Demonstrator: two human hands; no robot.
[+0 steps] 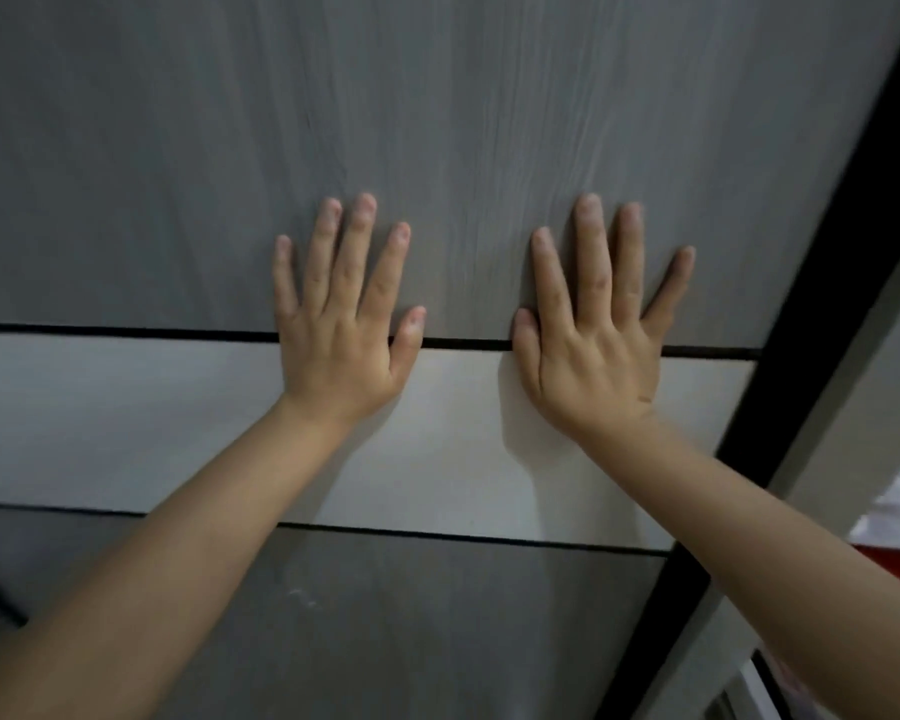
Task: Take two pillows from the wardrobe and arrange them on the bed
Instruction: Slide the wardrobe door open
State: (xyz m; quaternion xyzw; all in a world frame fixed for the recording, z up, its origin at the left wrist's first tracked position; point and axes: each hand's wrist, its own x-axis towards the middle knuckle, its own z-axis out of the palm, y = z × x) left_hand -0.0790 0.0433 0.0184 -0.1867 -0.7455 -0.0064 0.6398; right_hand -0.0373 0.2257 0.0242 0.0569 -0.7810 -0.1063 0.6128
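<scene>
Two flat hands, left hand and right hand, press the grey wardrobe door.

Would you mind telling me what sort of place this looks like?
Probably a bedroom, close up at a wardrobe: both hands, left and right, lie flat on a grey wood-grain door with a pale band and black edge trim.

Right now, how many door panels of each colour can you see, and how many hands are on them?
Grey panels: 2, upper and lower
White panels: 1, the middle band
Hands: 2, left hand and right hand, both flat, fingers spread
Total: 5
</scene>
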